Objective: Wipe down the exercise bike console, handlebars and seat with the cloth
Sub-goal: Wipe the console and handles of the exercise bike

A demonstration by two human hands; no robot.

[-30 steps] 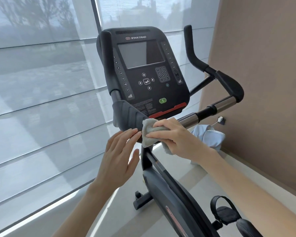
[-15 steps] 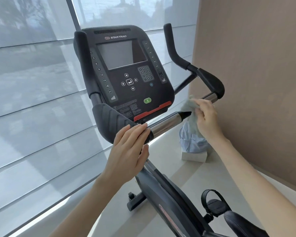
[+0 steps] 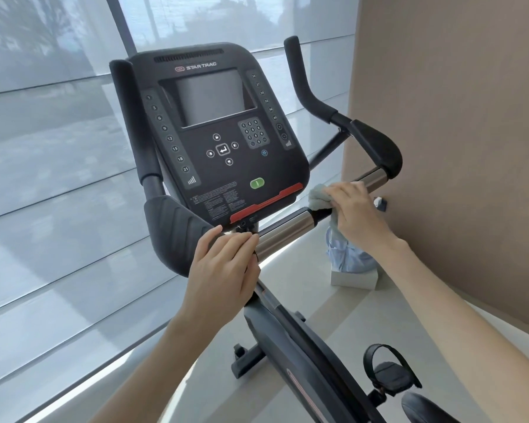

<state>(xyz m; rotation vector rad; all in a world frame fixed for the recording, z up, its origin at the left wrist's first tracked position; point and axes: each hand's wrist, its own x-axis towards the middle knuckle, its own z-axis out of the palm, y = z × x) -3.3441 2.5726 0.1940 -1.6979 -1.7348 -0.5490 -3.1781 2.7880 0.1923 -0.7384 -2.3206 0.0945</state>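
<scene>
The black exercise bike console (image 3: 217, 132) faces me, with a dark screen and a keypad. A chrome and black handlebar (image 3: 287, 228) runs below it toward the right grip (image 3: 376, 151). My right hand (image 3: 353, 206) grips a grey-green cloth (image 3: 319, 198) wrapped around the dark middle section of that bar. My left hand (image 3: 223, 267) rests on the bar's centre joint just under the console, fingers straight on top. The left grip pad (image 3: 171, 227) sits left of that hand. The seat is out of view.
A pale blue bag on a white box (image 3: 353, 267) stands on the floor by the brown wall (image 3: 455, 148). A pedal with a strap (image 3: 388, 374) is at lower right. Shaded windows (image 3: 58, 178) fill the left.
My right hand slid the cloth from the bar's centre out to the right, then came back a little to the dark middle section. My left hand settled onto the centre joint.
</scene>
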